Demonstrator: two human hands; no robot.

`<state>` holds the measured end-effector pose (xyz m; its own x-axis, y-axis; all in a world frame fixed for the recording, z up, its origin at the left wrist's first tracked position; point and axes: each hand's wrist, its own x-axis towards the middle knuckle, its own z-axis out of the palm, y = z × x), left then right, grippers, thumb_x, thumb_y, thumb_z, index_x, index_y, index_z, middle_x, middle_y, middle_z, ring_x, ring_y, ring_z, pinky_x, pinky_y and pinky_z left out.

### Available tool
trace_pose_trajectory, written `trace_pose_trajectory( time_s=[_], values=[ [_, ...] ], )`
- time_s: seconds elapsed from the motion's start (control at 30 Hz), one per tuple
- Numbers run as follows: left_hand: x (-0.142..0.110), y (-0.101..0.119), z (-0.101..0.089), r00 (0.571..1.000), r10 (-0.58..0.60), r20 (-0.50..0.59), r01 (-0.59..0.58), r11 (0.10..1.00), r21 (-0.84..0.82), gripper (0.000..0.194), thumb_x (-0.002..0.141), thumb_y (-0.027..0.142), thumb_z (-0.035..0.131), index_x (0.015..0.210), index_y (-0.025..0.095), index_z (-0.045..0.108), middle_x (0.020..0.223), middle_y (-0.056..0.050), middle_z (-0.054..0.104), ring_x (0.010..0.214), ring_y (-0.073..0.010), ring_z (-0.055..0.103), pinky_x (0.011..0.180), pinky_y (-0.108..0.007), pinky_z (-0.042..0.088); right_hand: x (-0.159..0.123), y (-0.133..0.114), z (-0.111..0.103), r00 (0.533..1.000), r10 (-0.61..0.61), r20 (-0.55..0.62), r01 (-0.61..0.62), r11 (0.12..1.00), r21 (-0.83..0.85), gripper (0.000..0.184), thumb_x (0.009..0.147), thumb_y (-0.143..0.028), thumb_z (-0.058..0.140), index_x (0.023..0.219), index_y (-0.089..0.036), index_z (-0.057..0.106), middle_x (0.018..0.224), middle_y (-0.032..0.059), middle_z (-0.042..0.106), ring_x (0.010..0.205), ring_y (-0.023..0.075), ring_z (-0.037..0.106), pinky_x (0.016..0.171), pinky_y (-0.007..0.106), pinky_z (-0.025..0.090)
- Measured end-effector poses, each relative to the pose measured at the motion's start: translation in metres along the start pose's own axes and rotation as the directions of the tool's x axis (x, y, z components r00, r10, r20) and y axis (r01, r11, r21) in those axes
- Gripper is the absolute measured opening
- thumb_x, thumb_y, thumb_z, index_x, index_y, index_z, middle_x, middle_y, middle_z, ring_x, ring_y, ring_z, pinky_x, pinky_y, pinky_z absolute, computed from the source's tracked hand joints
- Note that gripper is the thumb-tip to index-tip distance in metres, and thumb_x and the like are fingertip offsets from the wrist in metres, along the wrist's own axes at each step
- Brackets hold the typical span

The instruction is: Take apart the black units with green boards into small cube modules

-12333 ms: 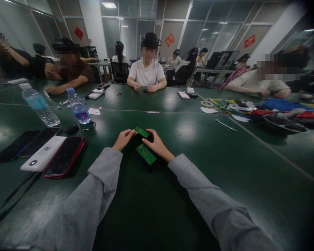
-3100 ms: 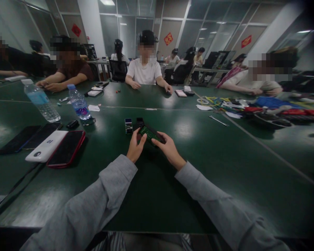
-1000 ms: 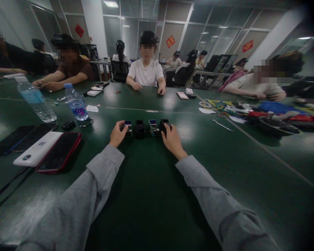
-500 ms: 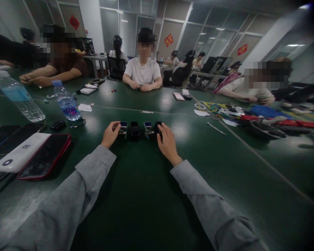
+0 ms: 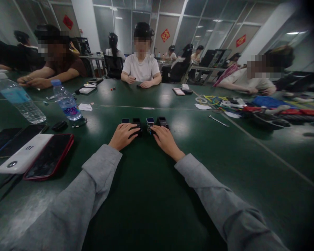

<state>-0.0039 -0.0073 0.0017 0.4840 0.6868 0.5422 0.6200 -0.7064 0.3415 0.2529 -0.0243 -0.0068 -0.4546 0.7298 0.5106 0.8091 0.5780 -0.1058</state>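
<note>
Two small circuit boards with little screens and two black plastic cases stand side by side in a row on the green table. My left hand (image 5: 124, 136) lies over the left circuit board (image 5: 125, 121) and the left black case (image 5: 137, 121), its fingers stretched out across their near ends. My right hand (image 5: 166, 140) reaches over the right circuit board (image 5: 149, 121) and the right black case (image 5: 162, 121), fingers extended. Both hands hide the lower parts of these pieces. Neither hand is seen gripping anything.
Phones (image 5: 49, 157), a white power bank (image 5: 27, 153) and two water bottles (image 5: 66, 101) are on the left. A wrench (image 5: 218, 121) and a heap of cables and tools (image 5: 264, 109) lie at the right. Several people sit around the table (image 5: 151, 209).
The green boards that I held earlier now stand in the row with the cases. My hands have moved inward from the row's outer ends and now lie over the pieces.
</note>
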Motion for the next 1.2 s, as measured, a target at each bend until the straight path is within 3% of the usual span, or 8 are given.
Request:
trace_pose_trajectory(
  time_s=[0.4,0.53,0.6,0.67,0.8,0.87,1.0,1.2],
  values=[
    [0.0,-0.001,0.002,0.998,0.057,0.024,-0.058,0.997,0.053,0.036,0.09,0.028,0.056,0.126,0.029,0.06,0.134,-0.006,0.06,0.125,-0.0257,0.052,0.105,-0.047,0.037,0.001,0.001,0.001,1.0,-0.021,-0.009,0.021,1.0,-0.006,0.04,0.098,-0.017,0.04,0.137,-0.021,0.049,0.136,0.0075,0.053,0.125,0.0248,0.049,0.108,0.047,0.036],
    [0.0,-0.001,-0.002,0.984,-0.053,-0.172,0.05,0.999,-0.023,0.033,0.093,0.032,0.052,0.124,0.026,0.061,0.127,-0.007,0.063,0.119,-0.0243,0.054,0.103,-0.044,0.039,0.001,0.001,0.0,1.0,-0.025,-0.017,0.025,1.0,0.008,0.041,0.097,-0.017,0.04,0.137,-0.021,0.049,0.136,0.0082,0.053,0.125,0.0252,0.049,0.108,0.048,0.036],
    [0.0,-0.009,-0.003,0.917,-0.208,-0.341,0.176,0.977,-0.124,0.03,0.095,0.033,0.048,0.119,0.023,0.062,0.119,-0.008,0.065,0.114,-0.0226,0.057,0.101,-0.041,0.042,0.0,0.0,-0.001,0.999,-0.029,-0.022,0.029,0.999,0.019,0.04,0.097,-0.017,0.041,0.136,-0.02,0.049,0.135,0.0088,0.053,0.124,0.0251,0.049,0.108,0.047,0.036],
    [-0.001,-0.022,-0.003,0.784,-0.416,-0.46,0.306,0.905,-0.296,0.029,0.095,0.034,0.046,0.115,0.021,0.062,0.111,-0.008,0.066,0.105,-0.0208,0.06,0.094,-0.038,0.046,0.0,-0.001,-0.003,0.999,-0.03,-0.023,0.031,0.999,0.031,0.039,0.096,-0.018,0.041,0.135,-0.019,0.049,0.133,0.0091,0.055,0.123,0.0245,0.05,0.108,0.046,0.036],
    [0.0,-0.051,0.002,0.551,-0.751,-0.364,0.416,0.625,-0.66,0.023,0.091,0.027,0.049,0.109,0.018,0.059,0.098,-0.007,0.067,0.086,-0.0159,0.064,0.079,-0.03,0.052,0.0,-0.007,-0.009,0.999,0.008,-0.043,-0.007,1.0,0.029,0.041,0.098,-0.024,0.041,0.138,-0.019,0.046,0.137,0.0105,0.051,0.128,0.026,0.045,0.109,0.047,0.035],
    [0.001,-0.058,0.004,0.491,-0.809,-0.323,0.417,0.544,-0.728,0.021,0.089,0.024,0.049,0.106,0.017,0.058,0.097,-0.006,0.066,0.082,-0.0142,0.064,0.073,-0.028,0.052,0.0,-0.007,-0.01,0.988,0.093,-0.121,-0.092,0.996,0.011,0.044,0.099,-0.028,0.039,0.142,-0.018,0.041,0.144,0.0119,0.044,0.133,0.0269,0.04,0.111,0.048,0.032],
    [0.001,-0.058,0.007,0.562,-0.761,-0.324,0.398,0.593,-0.701,0.02,0.088,0.025,0.052,0.105,0.017,0.059,0.093,-0.005,0.065,0.074,-0.0123,0.062,0.068,-0.026,0.051,0.0,0.005,-0.003,0.929,0.273,-0.25,-0.281,0.96,0.006,0.043,0.099,-0.025,0.033,0.139,-0.017,0.043,0.148,0.0136,0.038,0.137,0.0273,0.034,0.112,0.051,0.029],
    [0.0,-0.054,0.007,0.664,-0.684,-0.301,0.395,0.663,-0.636,0.019,0.089,0.025,0.052,0.104,0.017,0.06,0.085,-0.002,0.065,0.064,-0.01,0.058,0.065,-0.025,0.047,-0.005,0.019,0.012,0.923,0.351,-0.157,-0.354,0.935,0.008,0.044,0.093,-0.027,0.045,0.135,-0.012,0.048,0.145,0.0176,0.041,0.13,0.0327,0.043,0.102,0.052,0.043]
  ],
)
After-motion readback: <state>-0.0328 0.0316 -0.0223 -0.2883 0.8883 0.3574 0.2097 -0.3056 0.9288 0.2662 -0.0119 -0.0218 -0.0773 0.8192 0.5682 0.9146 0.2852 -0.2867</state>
